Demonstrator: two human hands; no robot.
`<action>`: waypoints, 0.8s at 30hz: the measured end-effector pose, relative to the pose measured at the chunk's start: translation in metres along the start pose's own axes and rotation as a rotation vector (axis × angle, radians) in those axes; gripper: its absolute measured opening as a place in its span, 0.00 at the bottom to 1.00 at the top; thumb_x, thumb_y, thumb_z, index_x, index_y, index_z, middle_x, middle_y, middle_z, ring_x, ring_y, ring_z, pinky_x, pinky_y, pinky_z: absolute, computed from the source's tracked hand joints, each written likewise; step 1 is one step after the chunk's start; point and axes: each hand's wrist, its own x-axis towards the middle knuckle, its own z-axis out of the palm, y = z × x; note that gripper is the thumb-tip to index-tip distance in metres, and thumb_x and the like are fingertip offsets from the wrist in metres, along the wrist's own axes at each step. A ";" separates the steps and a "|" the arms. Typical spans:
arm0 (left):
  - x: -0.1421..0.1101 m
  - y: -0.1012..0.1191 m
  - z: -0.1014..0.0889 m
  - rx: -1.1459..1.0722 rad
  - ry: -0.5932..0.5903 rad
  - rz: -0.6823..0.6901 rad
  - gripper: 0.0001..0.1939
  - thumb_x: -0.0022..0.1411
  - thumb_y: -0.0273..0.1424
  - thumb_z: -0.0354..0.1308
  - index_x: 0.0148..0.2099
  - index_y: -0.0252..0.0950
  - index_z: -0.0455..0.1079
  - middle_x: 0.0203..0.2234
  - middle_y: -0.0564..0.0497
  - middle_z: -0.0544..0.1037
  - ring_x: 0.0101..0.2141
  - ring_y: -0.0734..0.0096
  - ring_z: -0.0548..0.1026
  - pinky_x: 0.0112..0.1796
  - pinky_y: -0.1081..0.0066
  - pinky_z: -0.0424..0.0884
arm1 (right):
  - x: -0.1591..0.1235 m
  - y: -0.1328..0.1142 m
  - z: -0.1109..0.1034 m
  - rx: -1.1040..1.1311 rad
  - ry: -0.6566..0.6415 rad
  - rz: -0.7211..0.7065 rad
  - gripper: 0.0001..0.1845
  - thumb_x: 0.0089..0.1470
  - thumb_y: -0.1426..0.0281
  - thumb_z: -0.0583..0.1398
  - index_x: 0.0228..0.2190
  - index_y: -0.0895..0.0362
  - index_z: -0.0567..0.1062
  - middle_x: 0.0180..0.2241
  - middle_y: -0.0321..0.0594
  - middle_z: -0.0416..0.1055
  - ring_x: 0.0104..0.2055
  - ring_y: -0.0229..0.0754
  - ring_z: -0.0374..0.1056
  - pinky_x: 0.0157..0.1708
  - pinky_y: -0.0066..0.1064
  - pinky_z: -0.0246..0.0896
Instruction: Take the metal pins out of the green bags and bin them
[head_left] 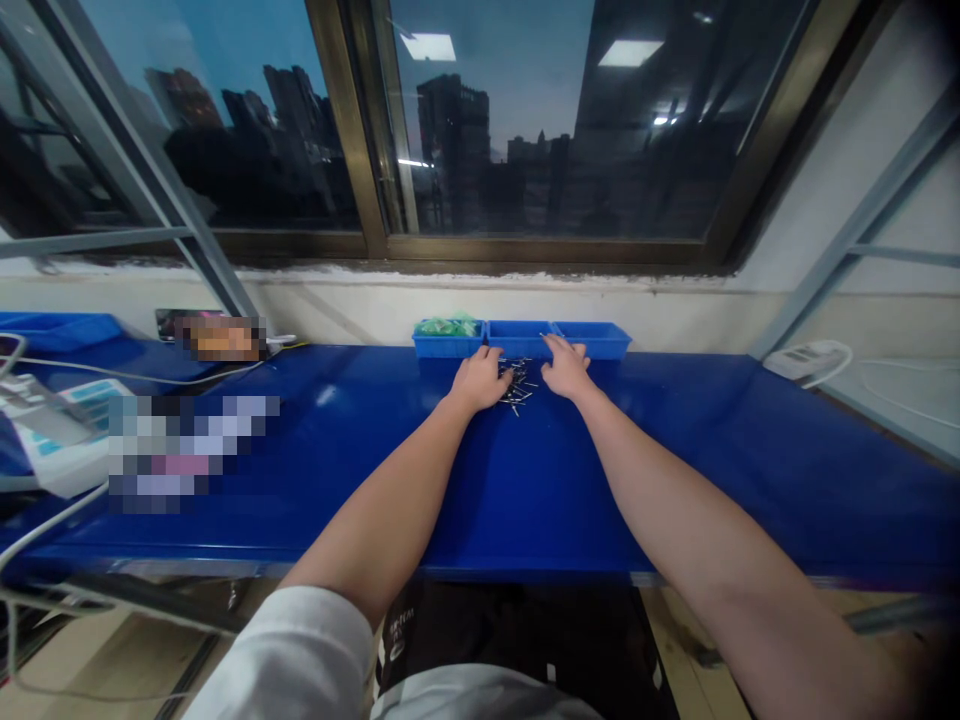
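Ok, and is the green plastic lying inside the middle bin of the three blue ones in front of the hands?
No, the green plastic is in the left bin, beside the middle bin.

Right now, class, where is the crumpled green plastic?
In the head view, the green plastic lies in the left blue plastic bin of the row of three by the cream wall, just beyond the left hand.

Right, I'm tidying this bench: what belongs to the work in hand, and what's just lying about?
Likely in use:
- small metal pieces
- three blue bins

Apparently just lying about:
- white corded block
- blue tray, far left
- white device, left
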 end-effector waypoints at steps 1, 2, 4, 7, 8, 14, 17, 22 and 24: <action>0.000 0.000 0.000 0.000 -0.012 -0.004 0.24 0.63 0.39 0.49 0.57 0.34 0.60 0.51 0.42 0.68 0.50 0.57 0.69 0.49 0.63 0.64 | 0.000 0.000 0.000 -0.002 -0.019 0.000 0.36 0.45 0.73 0.54 0.58 0.51 0.61 0.63 0.37 0.53 0.55 0.58 0.51 0.48 0.53 0.54; 0.000 0.000 0.000 0.000 -0.021 -0.007 0.24 0.63 0.40 0.49 0.57 0.34 0.60 0.51 0.42 0.68 0.50 0.57 0.69 0.49 0.63 0.64 | -0.001 0.001 0.000 0.000 -0.035 0.003 0.37 0.45 0.73 0.54 0.59 0.51 0.60 0.63 0.37 0.51 0.55 0.58 0.51 0.48 0.53 0.54; 0.000 0.000 0.000 0.000 -0.032 -0.009 0.24 0.62 0.40 0.49 0.58 0.34 0.59 0.51 0.42 0.68 0.50 0.56 0.69 0.49 0.62 0.64 | -0.002 0.000 -0.001 0.017 -0.052 0.017 0.38 0.44 0.74 0.54 0.60 0.52 0.58 0.64 0.36 0.48 0.56 0.58 0.51 0.49 0.53 0.54; 0.000 -0.001 0.000 0.002 -0.032 -0.009 0.25 0.62 0.41 0.49 0.58 0.33 0.59 0.51 0.41 0.68 0.50 0.55 0.69 0.49 0.61 0.64 | -0.002 0.000 -0.004 0.063 -0.006 0.034 0.39 0.43 0.75 0.54 0.59 0.53 0.58 0.65 0.38 0.46 0.57 0.58 0.51 0.50 0.52 0.54; 0.000 -0.001 0.001 0.002 -0.034 -0.010 0.25 0.62 0.41 0.49 0.58 0.33 0.59 0.51 0.41 0.68 0.50 0.55 0.69 0.49 0.61 0.64 | -0.002 0.000 -0.005 0.080 0.029 0.033 0.38 0.43 0.75 0.54 0.59 0.54 0.59 0.64 0.39 0.48 0.57 0.58 0.51 0.51 0.52 0.53; 0.001 -0.006 0.005 -0.017 -0.063 -0.026 0.26 0.63 0.43 0.48 0.58 0.33 0.59 0.52 0.39 0.68 0.51 0.55 0.69 0.50 0.62 0.64 | 0.000 -0.002 -0.009 0.183 0.115 -0.038 0.15 0.43 0.74 0.56 0.34 0.59 0.77 0.39 0.46 0.74 0.44 0.48 0.64 0.49 0.41 0.57; 0.002 -0.007 0.007 -0.036 -0.098 -0.020 0.27 0.64 0.45 0.45 0.58 0.32 0.60 0.55 0.38 0.66 0.53 0.54 0.67 0.52 0.61 0.62 | -0.002 -0.005 -0.010 0.269 -0.082 -0.050 0.07 0.41 0.72 0.60 0.27 0.57 0.77 0.28 0.39 0.74 0.33 0.43 0.67 0.39 0.34 0.62; 0.001 -0.005 0.007 -0.037 -0.218 -0.031 0.28 0.65 0.44 0.42 0.59 0.31 0.59 0.59 0.36 0.61 0.60 0.55 0.58 0.56 0.60 0.56 | -0.008 -0.008 -0.011 0.309 -0.311 -0.063 0.05 0.39 0.69 0.63 0.24 0.56 0.77 0.25 0.36 0.74 0.29 0.39 0.67 0.32 0.30 0.59; 0.000 -0.003 0.006 -0.031 -0.252 -0.036 0.28 0.65 0.44 0.41 0.60 0.31 0.59 0.60 0.35 0.60 0.60 0.55 0.57 0.56 0.58 0.55 | -0.009 -0.008 -0.011 0.308 -0.343 -0.077 0.05 0.40 0.70 0.63 0.24 0.56 0.77 0.26 0.36 0.74 0.29 0.39 0.67 0.31 0.29 0.59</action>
